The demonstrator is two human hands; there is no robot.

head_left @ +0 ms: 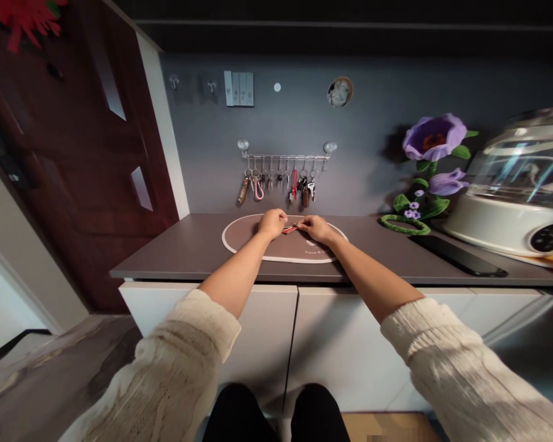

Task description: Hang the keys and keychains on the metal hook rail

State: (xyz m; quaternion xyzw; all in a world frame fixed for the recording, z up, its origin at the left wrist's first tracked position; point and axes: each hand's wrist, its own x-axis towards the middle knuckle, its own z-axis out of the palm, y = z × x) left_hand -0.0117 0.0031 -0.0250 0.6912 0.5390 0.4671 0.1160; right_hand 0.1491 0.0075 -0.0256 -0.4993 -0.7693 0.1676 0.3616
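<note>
Two hands, the left hand [272,223] and the right hand [316,228], face each other over an oval mat [242,238], with one small red item [289,229] between them. The item is slim and elongated; its finer detail is too small to tell. The right hand pinches the item's right end between thumb and fingertips. The left hand is curled just beside the opposite end; whether its fingers grip a part cannot be told. Whether the item touches the mat cannot be told either.

Mat: flat, brown, with a pale border and pale print. Table [184,248]: smooth, matt, dark grey-brown, straight front edge. Sleeves [179,356]: cream, coarse knit, pushed up the forearms. Rail [286,156]: slender, shiny, wall-mounted behind the hands; keys [312,187] and fobs hang from its hooks. Flower [435,138]: purple, cupped petals, fuzzy texture. Phone [461,256]: black, glossy, flat slab.
</note>
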